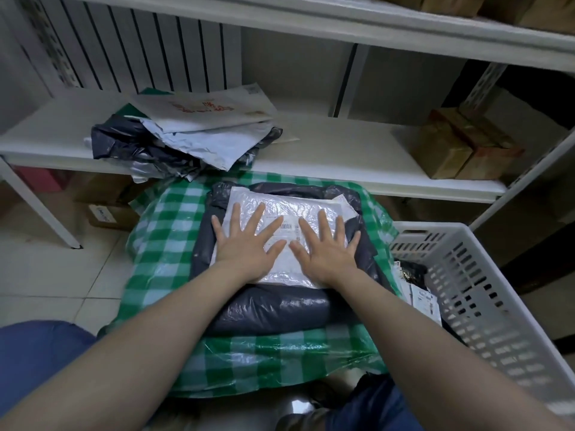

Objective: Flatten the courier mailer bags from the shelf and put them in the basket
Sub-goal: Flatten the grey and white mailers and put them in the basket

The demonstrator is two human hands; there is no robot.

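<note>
Found left hand (245,244) and right hand (326,247) both spread flat, fingers splayed, palms pressing side by side on white mailer (298,206) at middle of worktop (168,219); nothing gripped or pinched. Found white mailer lying on dark mailer (273,309), the latter extending toward near edge of worktop. Judged main risk to be slippage: slick plastic on slick plastic over glossy checked surface, hence likely sliding of both toward near edge, or skewing of upper off lower, under any outward push. Judged second risk to be trapped air: bulging or springing back on release, owing to pressure from centre with no open mouth in view; cannot tell location of opening. Noted wrinkled film on white mailer; possible set creases under hard pressure. Noted pile (174,141) of crumpled mailers overhanging front edge of shelf (336,150), beyond far-left corner of worktop; liable to drop if knocked in reaching. Noted basket (485,306) just beside right edge of worktop, holding a few mailers (417,293) against its left wall, dark and white printed ones among them; count not legible. Judged ample room left in basket. Noted brown boxes (460,150) at right end of shelf, well apart from pile. Task far from complete, judging by pile.
</note>
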